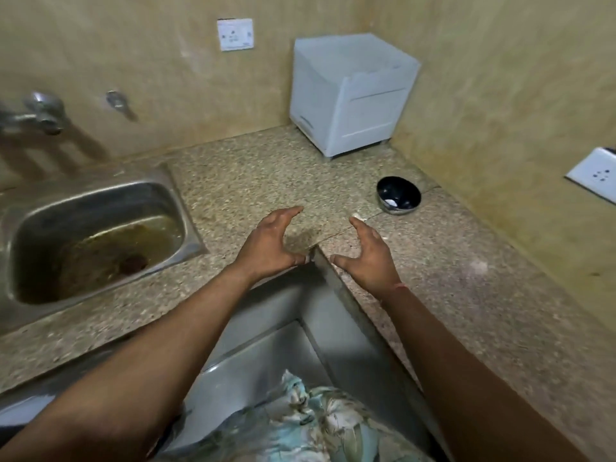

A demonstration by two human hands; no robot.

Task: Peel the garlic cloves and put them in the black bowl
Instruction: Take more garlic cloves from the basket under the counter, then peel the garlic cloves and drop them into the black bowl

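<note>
The black bowl point(398, 194) stands on the speckled countertop point(253, 181) to the right of centre, with something pale lying inside it. A small pale garlic piece point(357, 216) lies on the counter just beyond my right fingertips. My left hand point(270, 245) and my right hand point(368, 253) hover over the counter's inner corner, palms facing each other, fingers spread and relaxed. Neither hand holds anything. The bowl is a short way to the right of my right hand.
A steel sink point(96, 235) with brownish water sits at the left, with taps point(43, 115) on the wall above it. A white plastic drawer box point(353, 95) stands in the back corner. Wall sockets point(235, 34) are mounted on the walls.
</note>
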